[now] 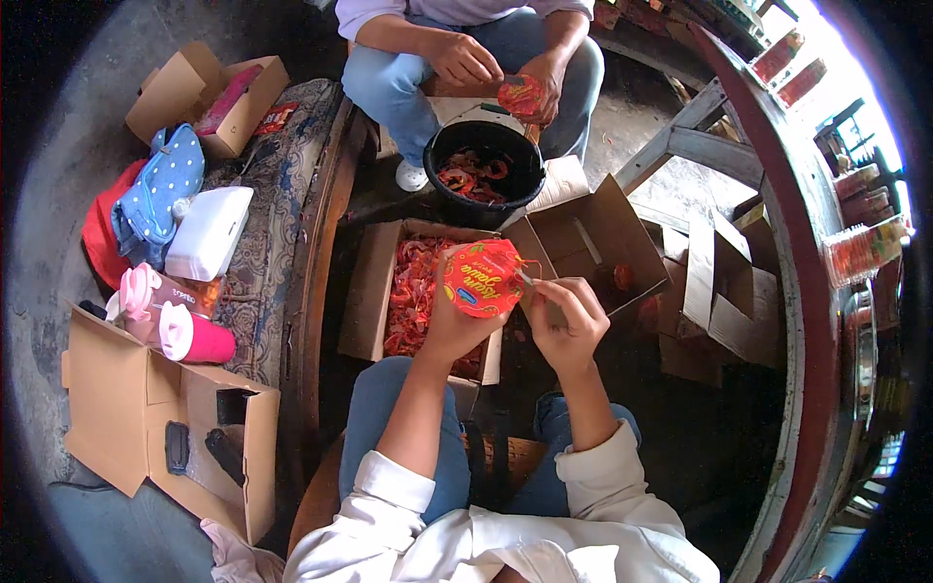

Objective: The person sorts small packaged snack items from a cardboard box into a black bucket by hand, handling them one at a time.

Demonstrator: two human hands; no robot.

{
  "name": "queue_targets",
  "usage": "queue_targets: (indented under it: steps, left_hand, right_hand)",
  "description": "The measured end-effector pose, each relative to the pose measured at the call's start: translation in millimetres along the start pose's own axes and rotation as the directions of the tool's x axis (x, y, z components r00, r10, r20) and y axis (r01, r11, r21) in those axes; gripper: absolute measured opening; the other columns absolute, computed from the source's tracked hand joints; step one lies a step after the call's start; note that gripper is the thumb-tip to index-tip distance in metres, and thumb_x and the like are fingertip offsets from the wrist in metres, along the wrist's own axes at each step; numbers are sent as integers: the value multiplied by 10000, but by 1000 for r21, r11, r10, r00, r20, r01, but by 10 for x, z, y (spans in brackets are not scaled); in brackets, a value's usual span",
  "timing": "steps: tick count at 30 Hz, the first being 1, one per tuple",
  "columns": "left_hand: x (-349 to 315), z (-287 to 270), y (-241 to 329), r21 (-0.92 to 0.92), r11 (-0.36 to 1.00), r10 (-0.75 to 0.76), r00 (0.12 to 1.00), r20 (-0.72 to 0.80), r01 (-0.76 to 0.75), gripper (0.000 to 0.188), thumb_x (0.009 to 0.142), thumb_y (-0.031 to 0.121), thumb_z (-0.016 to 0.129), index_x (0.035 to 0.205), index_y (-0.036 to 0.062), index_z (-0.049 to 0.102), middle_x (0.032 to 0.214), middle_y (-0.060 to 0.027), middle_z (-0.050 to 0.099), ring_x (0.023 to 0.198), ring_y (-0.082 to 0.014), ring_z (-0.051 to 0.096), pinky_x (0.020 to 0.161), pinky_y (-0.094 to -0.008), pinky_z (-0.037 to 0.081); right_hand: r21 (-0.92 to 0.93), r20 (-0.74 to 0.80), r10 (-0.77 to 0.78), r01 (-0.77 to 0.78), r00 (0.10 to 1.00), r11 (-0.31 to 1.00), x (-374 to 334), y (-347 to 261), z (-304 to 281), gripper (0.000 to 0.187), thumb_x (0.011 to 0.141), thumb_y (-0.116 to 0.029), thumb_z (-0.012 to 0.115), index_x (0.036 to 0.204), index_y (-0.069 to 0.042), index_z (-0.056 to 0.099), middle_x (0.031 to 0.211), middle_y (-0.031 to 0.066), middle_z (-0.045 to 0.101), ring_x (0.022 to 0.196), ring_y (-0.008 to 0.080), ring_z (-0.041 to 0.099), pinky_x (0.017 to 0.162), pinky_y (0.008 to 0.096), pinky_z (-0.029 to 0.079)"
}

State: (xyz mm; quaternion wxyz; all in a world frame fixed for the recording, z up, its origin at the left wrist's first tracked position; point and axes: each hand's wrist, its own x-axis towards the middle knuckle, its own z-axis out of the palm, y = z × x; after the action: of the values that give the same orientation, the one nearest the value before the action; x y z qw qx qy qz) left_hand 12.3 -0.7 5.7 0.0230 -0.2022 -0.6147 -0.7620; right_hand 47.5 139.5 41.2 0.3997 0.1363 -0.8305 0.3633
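My left hand [453, 313] is wrapped round a round red printed lid [483, 279] with yellow markings, held up over an open box. My right hand [566, 319] is closed in a pinch at the lid's right edge. A thin greyish blade-like tool [527, 279] sticks out from those fingers, and a loose red strip curls beside it. Below, the cardboard box [365, 309] is heaped with red plastic scraps [416, 291]. Across from me a seated person's hands [546, 85] hold a similar red round piece [520, 94] and a dark flat tool.
A black bucket [436, 199] with red scraps stands between us. To its right are open cardboard boxes [593, 228]. A patterned bench [260, 311] at left carries bags, a white container and a pink tumbler [209, 340]. A red-edged table [812, 321] with stacked cups borders the right.
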Motion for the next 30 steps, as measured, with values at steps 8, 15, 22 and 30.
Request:
queue_targets:
  steps: [8, 15, 22, 30]
  left_hand:
    - [-11, -12, -43, 102, 992, 76, 997, 13, -76, 747, 588, -13, 748, 1190, 63, 314, 1143, -101, 488, 1064, -178, 510, 922, -330, 419]
    - [10, -9, 17, 86, 994, 71, 997, 12, -72, 742, 569, 1, 758, 1177, 54, 337, 1139, -106, 488, 1060, -194, 508, 927, -335, 410]
    - [-4, -17, -51, 150, 983, 100, 994, 54, -107, 754, 561, 7, 759, 1190, 53, 345, 1131, -100, 491, 1057, -197, 508, 926, -336, 407]
    - [-11, -10, -34, -50, 998, -42, 999, 14, 43, 745, 582, -13, 747, 1200, 58, 337, 1145, -81, 490, 1061, -168, 511, 920, -322, 425]
  right_hand:
    - [-83, 57, -62, 66, 996, 994, -6, 2, 11, 245, 623, 81, 645, 846, -19, 636, 757, 99, 608, 653, 240, 589, 576, 305, 480]
    - [-113, 98, -90, 101, 991, 988, 3, 32, -18, 256, 626, 78, 642, 862, -21, 638, 767, 94, 608, 653, 233, 584, 570, 309, 481]
    - [-130, 97, -82, 94, 992, 987, -15, 43, 17, 253, 633, 87, 633, 868, -9, 638, 777, 103, 606, 661, 241, 589, 579, 300, 485]
    - [245, -26, 271, -257, 962, 935, 16, 0, 28, 164, 674, 99, 646, 815, 15, 636, 736, 111, 616, 657, 182, 620, 579, 273, 484]
